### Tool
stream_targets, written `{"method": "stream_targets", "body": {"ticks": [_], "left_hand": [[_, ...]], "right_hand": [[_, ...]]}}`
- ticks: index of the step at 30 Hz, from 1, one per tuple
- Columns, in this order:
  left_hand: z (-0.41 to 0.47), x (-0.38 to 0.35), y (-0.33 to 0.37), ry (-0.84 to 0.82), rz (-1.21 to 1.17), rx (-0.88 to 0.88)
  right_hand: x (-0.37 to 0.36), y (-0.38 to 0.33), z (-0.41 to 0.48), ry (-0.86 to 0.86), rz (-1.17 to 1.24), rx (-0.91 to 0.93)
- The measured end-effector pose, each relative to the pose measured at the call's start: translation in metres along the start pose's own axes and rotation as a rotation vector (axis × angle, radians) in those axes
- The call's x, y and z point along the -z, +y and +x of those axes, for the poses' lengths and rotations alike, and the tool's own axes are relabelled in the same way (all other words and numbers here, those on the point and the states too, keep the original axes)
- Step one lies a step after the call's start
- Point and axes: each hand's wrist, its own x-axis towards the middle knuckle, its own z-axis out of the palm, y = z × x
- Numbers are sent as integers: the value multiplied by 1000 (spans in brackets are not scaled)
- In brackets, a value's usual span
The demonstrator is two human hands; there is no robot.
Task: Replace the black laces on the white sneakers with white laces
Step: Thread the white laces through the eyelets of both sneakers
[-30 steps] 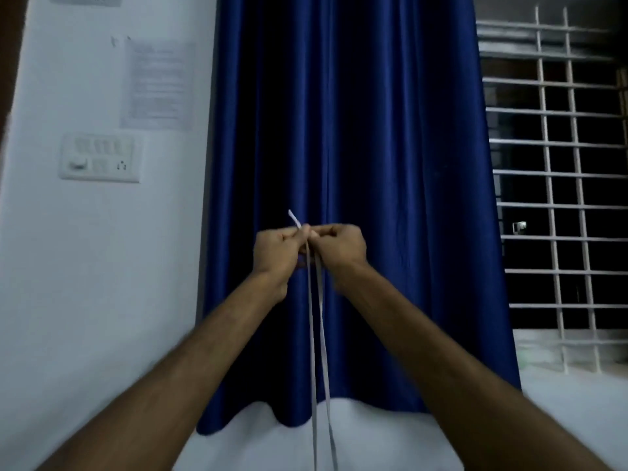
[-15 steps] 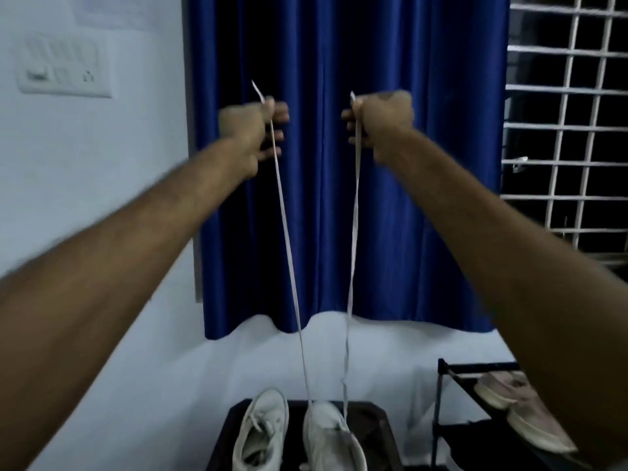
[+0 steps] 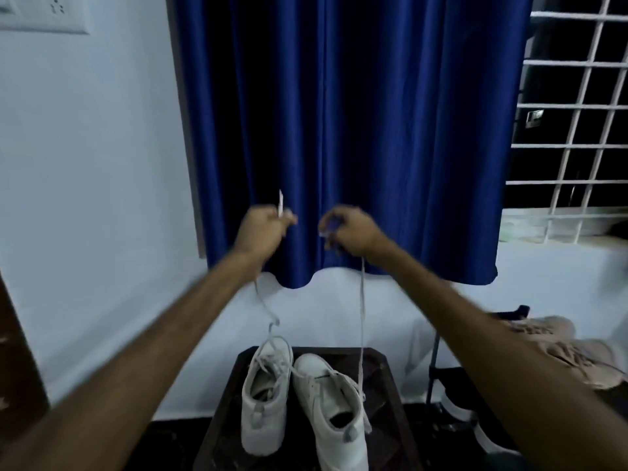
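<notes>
Big blue curtain [image 3: 339, 130] hangs ahead of you, w/ a white window grille [image 3: 574, 130] to its R. Below sits a dark table [image 3: 385, 372]; a rack [image 3: 433, 368] w/ pinkish shoes [image 3: 560, 348] stands just R of it. On the table, L sneaker [image 3: 265, 402] and R sneaker [image 3: 333, 413] lie side by side, toes away from you. Your L hand [image 3: 263, 229] and R hand [image 3: 353, 232] are up before the curtain, slightly apart, fingers curled, each pinching the white lace [image 3: 362, 317]. L strand droops slack and kinked; R strand runs straighter down to the R sneaker. One tip pokes above your L hand.
</notes>
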Motion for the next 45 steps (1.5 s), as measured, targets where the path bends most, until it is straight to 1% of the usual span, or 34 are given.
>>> {"method": "stream_targets", "body": {"ticks": [1,2,4,5,7,9,11,13,15,17,19,21,23,25,27,29,30,32,35,38,41,45], "left_hand": [[-16,-13,-30,-90,123,23],[-32,-25,-58,-219,262,42],[-62,-47,-100,-452,529,73],[-73,-57,-115,-524,651,73],[-89,-75,-137,-617,874,20],[-97,-87,-147,-649,1064,-60],[-97,-93,-153,-618,1163,-113],[-92,-96,-158,-595,1182,-129],[-89,-99,-159,-617,1150,-117],[-89,-102,-158,-610,1120,-80],[-88,-103,-155,-577,1112,-71],[-86,-102,-155,-542,1065,-29],[-79,-98,-156,-466,938,62],[-70,-91,-160,-394,809,159],[-65,-83,-162,-414,679,234],[-60,-77,-162,-483,492,269],[-58,-73,-157,-488,394,274],[-49,-62,-138,-442,203,288],[-20,-43,-88,-295,-58,315],[16,-24,-33,-188,-323,262],[36,-8,21,-146,-515,169],[71,15,100,-37,-629,-31]], "right_hand": [[-15,29,-12,-84,-103,-32],[-30,56,-23,-182,-195,-74],[-58,100,-44,-393,-299,-166],[-71,117,-52,-469,-349,-198],[-92,140,-67,-550,-435,-207],[-102,151,-75,-600,-451,-190],[-103,156,-77,-635,-491,-171],[-103,159,-74,-654,-529,-164],[-106,160,-70,-683,-565,-167],[-111,158,-67,-695,-663,-160],[-113,153,-67,-668,-778,-136],[-112,148,-66,-633,-858,-126],[-106,148,-64,-614,-895,-131],[-103,151,-62,-621,-885,-156],[-104,156,-62,-629,-818,-194],[-103,162,-59,-596,-715,-230],[-101,161,-55,-550,-646,-233],[-90,149,-45,-378,-435,-260],[-58,104,-20,-105,-67,-243],[-18,45,5,96,230,-200],[17,-5,23,199,312,-123],[64,-77,50,276,398,-43]]}}
